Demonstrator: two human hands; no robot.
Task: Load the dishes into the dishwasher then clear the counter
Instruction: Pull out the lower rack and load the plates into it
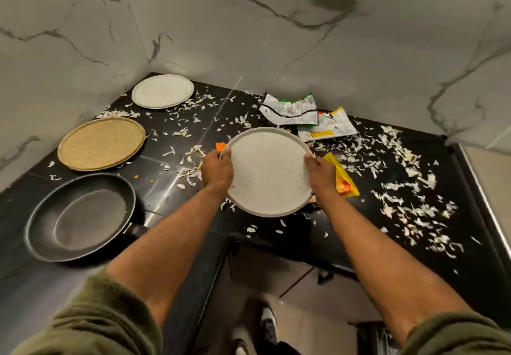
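**While Peelings Cover the Counter, Two Hands Hold a Speckled Plate**

Although three crumpled wrappers lie close by, none of their print is sharp enough to read. The silver-and-green packet [290,109] sits nearest the wall and shows only blurred black lines. The white-and-yellow packet [329,126] overlaps it at the right. The yellow-and-orange packet [344,180] lies partly hidden behind the right hand [322,173].

The speckled plate [269,172] is round, off-white and dotted with fine dark flecks, with a low raised rim. It looks clean and carries nothing. It is held over the near middle of the black counter [154,186], just in front of the wrappers. The left hand [217,170] grips its left rim with curled fingers, and the right hand grips the opposite rim the same way.

A second white plate [162,91] rests in the far corner by the marbled wall. A round woven tray [101,143] lies nearer on the left, and a black frying pan [83,216] sits nearest, its handle pointing right. Pale peelings [409,161] are scattered across the counter, thickest on the right. Olive sleeves [83,321] are pushed up both forearms.
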